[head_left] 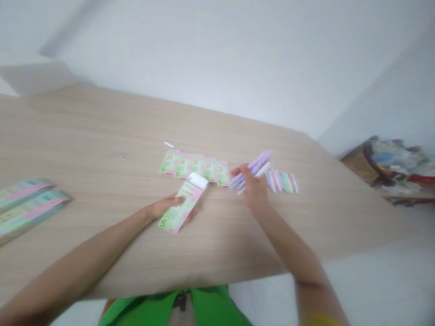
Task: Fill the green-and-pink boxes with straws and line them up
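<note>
My left hand (166, 207) grips a green-and-pink card packet (180, 209) with a printed 5 and a white top end. My right hand (253, 192) is closed around a bunch of lilac and blue pastel sticks (251, 170). Just beyond that hand, more pastel sticks (282, 181) lie fanned on the table. Several green cards (193, 165), each marked 5, lie side by side beyond the packet, close to my left hand. The picture is too blurred to show what the sticks are.
Two long stacks of green-and-pink cards (29, 208) lie at the left of the pale wooden table (136, 122). A small white scrap (169, 145) lies behind the card row. A cluttered basket (390, 167) stands beyond the table's right edge, beside a pale wall (204, 54).
</note>
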Available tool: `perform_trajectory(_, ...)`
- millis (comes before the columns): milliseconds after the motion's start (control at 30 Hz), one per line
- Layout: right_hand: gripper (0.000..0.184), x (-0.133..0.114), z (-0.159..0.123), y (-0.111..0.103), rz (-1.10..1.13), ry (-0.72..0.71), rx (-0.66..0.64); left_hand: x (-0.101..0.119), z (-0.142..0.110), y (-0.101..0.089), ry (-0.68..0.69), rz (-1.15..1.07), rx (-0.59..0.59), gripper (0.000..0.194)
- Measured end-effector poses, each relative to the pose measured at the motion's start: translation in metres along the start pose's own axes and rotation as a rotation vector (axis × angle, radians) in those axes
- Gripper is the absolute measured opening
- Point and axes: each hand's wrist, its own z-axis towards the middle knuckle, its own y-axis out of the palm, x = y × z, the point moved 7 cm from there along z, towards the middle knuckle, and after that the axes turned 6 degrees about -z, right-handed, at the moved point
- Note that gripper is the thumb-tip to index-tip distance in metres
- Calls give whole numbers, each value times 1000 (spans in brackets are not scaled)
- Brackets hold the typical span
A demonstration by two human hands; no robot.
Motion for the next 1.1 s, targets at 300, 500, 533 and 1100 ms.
perform_trajectory(300,46,-5,-57,63,549,296,-135,12,-10,34,-74,238,-60,61)
perform_trajectory(500,32,2,-75,76,591,273,-75,25,-16,59,-76,557,-64,47)
perform_trajectory(533,30,1,-79,76,557,259,-65,24,-16,61,-79,569,-73,47)
perform_trajectory(1100,33,-9,-105,73,252,131,-314,13,-16,69,-70,524,-44,50)
